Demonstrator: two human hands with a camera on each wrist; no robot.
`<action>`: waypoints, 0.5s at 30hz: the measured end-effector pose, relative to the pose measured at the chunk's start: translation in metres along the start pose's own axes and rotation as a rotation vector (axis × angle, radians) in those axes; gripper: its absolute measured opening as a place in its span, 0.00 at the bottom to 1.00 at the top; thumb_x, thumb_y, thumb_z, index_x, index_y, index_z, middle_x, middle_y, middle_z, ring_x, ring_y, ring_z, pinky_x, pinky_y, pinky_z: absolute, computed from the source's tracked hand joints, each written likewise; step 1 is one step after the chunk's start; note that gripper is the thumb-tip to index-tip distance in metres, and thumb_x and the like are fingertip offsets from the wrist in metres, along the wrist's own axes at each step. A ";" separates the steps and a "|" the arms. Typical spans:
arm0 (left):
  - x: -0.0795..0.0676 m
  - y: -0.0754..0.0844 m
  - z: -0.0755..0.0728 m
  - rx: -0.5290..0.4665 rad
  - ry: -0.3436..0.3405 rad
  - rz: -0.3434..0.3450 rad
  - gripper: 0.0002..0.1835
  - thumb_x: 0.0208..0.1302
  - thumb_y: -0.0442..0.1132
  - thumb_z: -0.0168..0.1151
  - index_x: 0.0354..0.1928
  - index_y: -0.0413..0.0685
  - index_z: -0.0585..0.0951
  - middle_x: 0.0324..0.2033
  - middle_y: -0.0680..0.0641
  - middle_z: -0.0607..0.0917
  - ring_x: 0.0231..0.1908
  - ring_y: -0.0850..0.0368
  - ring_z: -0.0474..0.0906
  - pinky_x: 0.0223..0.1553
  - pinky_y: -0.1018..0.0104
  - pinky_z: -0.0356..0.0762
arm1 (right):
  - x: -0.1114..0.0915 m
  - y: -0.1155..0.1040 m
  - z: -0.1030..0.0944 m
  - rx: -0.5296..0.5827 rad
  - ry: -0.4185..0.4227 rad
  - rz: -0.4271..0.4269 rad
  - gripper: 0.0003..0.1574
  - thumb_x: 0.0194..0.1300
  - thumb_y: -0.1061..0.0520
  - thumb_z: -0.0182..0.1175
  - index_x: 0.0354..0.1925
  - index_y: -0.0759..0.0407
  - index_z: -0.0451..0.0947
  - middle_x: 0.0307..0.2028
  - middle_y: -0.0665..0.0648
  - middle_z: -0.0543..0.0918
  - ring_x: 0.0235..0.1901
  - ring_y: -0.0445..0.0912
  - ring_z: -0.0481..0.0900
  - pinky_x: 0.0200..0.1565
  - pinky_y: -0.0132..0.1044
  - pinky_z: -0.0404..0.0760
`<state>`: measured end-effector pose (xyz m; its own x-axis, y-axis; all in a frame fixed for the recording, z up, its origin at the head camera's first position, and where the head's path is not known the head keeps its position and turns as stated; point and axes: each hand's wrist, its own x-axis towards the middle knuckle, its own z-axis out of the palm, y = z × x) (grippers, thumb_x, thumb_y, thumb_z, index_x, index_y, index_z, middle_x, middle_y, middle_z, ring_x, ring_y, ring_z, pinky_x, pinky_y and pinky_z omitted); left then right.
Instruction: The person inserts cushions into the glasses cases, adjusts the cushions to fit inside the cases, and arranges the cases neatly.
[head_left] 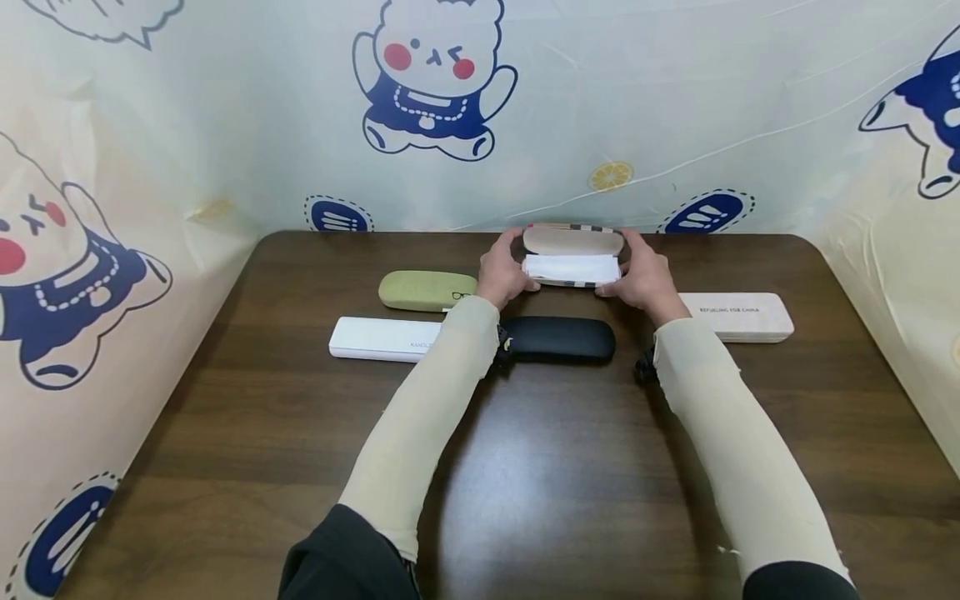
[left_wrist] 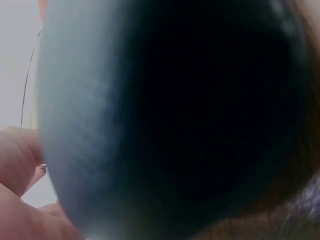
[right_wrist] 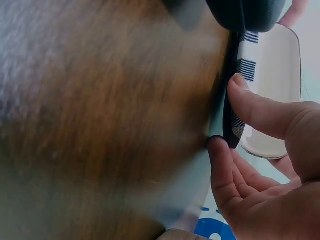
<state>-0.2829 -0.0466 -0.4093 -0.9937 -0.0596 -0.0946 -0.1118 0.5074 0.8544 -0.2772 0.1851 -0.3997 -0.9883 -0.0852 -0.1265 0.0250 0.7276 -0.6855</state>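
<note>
An open glasses case (head_left: 573,242), with a beige lining and a black-and-white striped outside, is at the table's back edge with its lid raised. A folded white cloth (head_left: 572,268) lies in its lower half. My left hand (head_left: 501,271) grips the case's left end, thumb low at the front. At the opposite end my right hand (head_left: 647,275) holds it, its thumb on the striped front side in the right wrist view. A black glasses case (head_left: 558,340) lies in front, its blurred dark bulk (left_wrist: 200,100) filling most of the left wrist view.
A green glasses case (head_left: 423,290) and a long white case (head_left: 382,337) lie left, partly behind my left arm. Another white case (head_left: 742,317) with lettering lies by my right wrist. A patterned curtain (head_left: 555,108) hangs behind the brown table (head_left: 555,467).
</note>
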 end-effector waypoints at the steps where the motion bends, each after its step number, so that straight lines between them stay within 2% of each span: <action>1: 0.000 0.000 -0.001 -0.002 0.001 -0.001 0.56 0.36 0.19 0.82 0.70 0.60 0.70 0.68 0.45 0.70 0.64 0.45 0.64 0.57 0.56 0.73 | 0.000 0.000 -0.001 -0.002 0.000 -0.003 0.68 0.54 0.63 0.77 0.80 0.51 0.45 0.56 0.73 0.77 0.54 0.64 0.76 0.53 0.57 0.76; 7: 0.001 0.002 -0.002 -0.005 -0.001 -0.046 0.53 0.38 0.22 0.82 0.69 0.61 0.72 0.69 0.45 0.70 0.65 0.45 0.62 0.53 0.57 0.76 | 0.001 0.001 -0.004 -0.044 -0.017 -0.016 0.66 0.55 0.60 0.77 0.80 0.53 0.46 0.54 0.73 0.80 0.55 0.64 0.77 0.56 0.58 0.74; 8: 0.001 0.002 -0.002 -0.004 -0.001 -0.053 0.52 0.39 0.22 0.82 0.69 0.61 0.72 0.67 0.45 0.71 0.62 0.46 0.65 0.50 0.58 0.77 | 0.001 0.002 -0.005 -0.056 -0.023 -0.020 0.66 0.56 0.59 0.76 0.80 0.53 0.46 0.53 0.73 0.80 0.55 0.64 0.77 0.58 0.58 0.73; 11: 0.001 0.003 -0.003 0.010 -0.002 -0.065 0.51 0.41 0.24 0.82 0.68 0.61 0.72 0.54 0.43 0.79 0.48 0.50 0.73 0.42 0.61 0.77 | 0.000 0.004 -0.007 -0.068 -0.046 -0.027 0.64 0.59 0.57 0.75 0.80 0.56 0.46 0.54 0.73 0.80 0.55 0.64 0.78 0.60 0.59 0.71; 14: 0.000 0.004 -0.005 0.012 -0.007 -0.077 0.49 0.44 0.25 0.81 0.69 0.61 0.72 0.43 0.43 0.81 0.37 0.51 0.75 0.36 0.62 0.75 | -0.001 0.005 -0.009 -0.063 -0.065 -0.024 0.61 0.61 0.55 0.74 0.80 0.57 0.46 0.55 0.73 0.79 0.56 0.64 0.77 0.61 0.58 0.70; 15: 0.000 0.004 -0.005 0.009 -0.008 -0.080 0.48 0.45 0.26 0.81 0.69 0.61 0.72 0.41 0.43 0.81 0.36 0.52 0.75 0.35 0.63 0.75 | -0.001 0.005 -0.010 -0.060 -0.070 -0.022 0.61 0.62 0.54 0.73 0.80 0.58 0.47 0.55 0.73 0.79 0.56 0.64 0.77 0.61 0.59 0.70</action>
<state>-0.2831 -0.0494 -0.4033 -0.9816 -0.0931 -0.1669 -0.1910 0.5087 0.8395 -0.2774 0.1951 -0.3959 -0.9755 -0.1477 -0.1630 -0.0080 0.7643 -0.6448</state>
